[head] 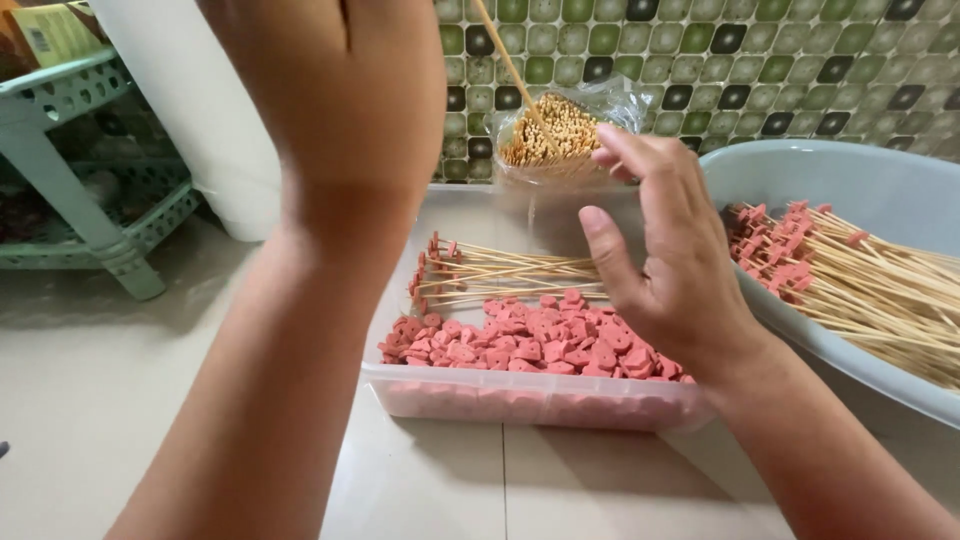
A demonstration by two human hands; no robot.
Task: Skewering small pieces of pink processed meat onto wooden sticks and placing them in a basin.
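A grey tub [880, 190] of finished skewers [860, 280] is seen at right, on the tiled floor [120, 400]. Beside it, a clear tray [530, 398] is filled with pink sausage pieces [530, 345]. The left hand [340, 90] is raised, gripping a bamboo skewer [505, 62]. The right hand [665, 255] is held open, grasping nothing, above the tray.

1 head view, close, angled down over tray [530, 395] on floor

Thin bamboo skewer [510, 65] tilted above bagged skewers [548, 132]; pink sausage pieces [530, 345] heaped in clear tray [520, 398].
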